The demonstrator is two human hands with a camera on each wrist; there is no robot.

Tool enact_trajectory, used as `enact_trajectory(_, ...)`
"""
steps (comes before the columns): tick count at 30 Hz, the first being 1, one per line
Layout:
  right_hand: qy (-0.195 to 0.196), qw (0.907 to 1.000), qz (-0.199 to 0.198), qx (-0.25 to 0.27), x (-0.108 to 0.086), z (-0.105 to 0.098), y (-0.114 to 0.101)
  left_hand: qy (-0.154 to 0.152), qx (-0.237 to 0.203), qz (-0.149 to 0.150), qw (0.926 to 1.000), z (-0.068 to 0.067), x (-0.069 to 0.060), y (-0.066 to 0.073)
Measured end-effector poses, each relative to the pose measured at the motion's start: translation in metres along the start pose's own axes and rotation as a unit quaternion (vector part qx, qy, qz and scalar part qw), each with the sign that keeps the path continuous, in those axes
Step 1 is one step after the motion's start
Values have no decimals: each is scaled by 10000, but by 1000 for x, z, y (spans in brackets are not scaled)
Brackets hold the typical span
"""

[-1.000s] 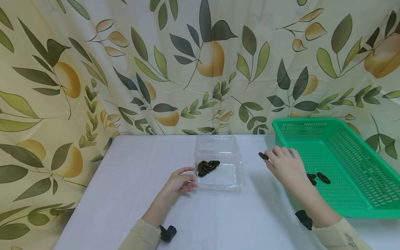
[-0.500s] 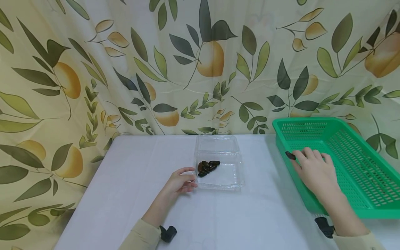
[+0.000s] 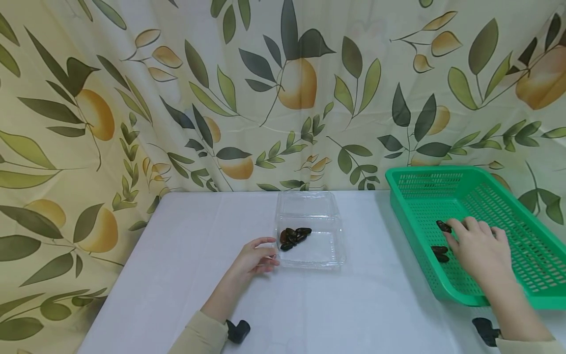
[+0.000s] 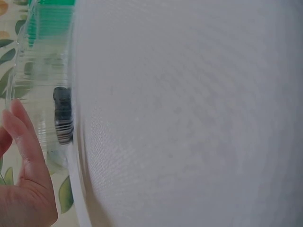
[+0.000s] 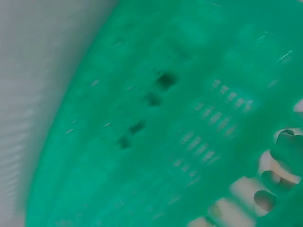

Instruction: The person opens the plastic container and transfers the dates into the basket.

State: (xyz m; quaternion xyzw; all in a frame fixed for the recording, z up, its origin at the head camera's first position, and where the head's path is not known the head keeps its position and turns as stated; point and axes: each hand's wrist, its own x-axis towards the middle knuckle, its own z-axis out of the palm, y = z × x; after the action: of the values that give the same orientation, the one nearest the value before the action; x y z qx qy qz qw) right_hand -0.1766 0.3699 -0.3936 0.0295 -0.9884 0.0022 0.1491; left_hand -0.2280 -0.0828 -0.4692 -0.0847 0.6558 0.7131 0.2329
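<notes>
My right hand (image 3: 482, 250) reaches into the green basket (image 3: 411, 221) and pinches a dark, glossy oval piece (image 3: 443, 226) between thumb and forefinger. Two similar dark pieces (image 3: 439, 253) lie on the basket floor just left of that hand. The right wrist view is blurred and does not show the hand plainly. My left hand (image 3: 254, 258) rests against the left side of a clear plastic clamshell box (image 3: 325, 248), its fingers fairly straight. Inside the box lies a small heap of brown-black oval pieces (image 3: 294, 237). The left wrist view shows the fingers (image 4: 28, 146) beside the clear wall.
A white cloth covers the table (image 3: 177, 265). The box's open lid (image 3: 307, 204) lies toward the back. Behind the table hangs a curtain (image 3: 185, 98) printed with fruit and leaves. Each wrist carries a black camera mount (image 3: 239, 332).
My right hand has moved right, carrying the dark oval piece from between box and basket to inside the basket. It covers a third piece seen there earlier. The left hand and box stay still.
</notes>
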Motion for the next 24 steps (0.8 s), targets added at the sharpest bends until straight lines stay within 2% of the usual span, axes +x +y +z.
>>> enact_trajectory(8,-344,9991,235,-97,-5,13,41,-33,-15,18,10000,0,0,0)
enact_trajectory(12,-572,9970,464,-258,-6,16,52,-4,21,-10,10000,0,1,0)
enact_trajectory(18,-693,9955,515,-395,-6,19,65,24,4,-9,10000,0,1,-1)
enact_trajectory(24,-1042,9913,645,-490,-5,22,80,48,30,-24,10000,1,0,0)
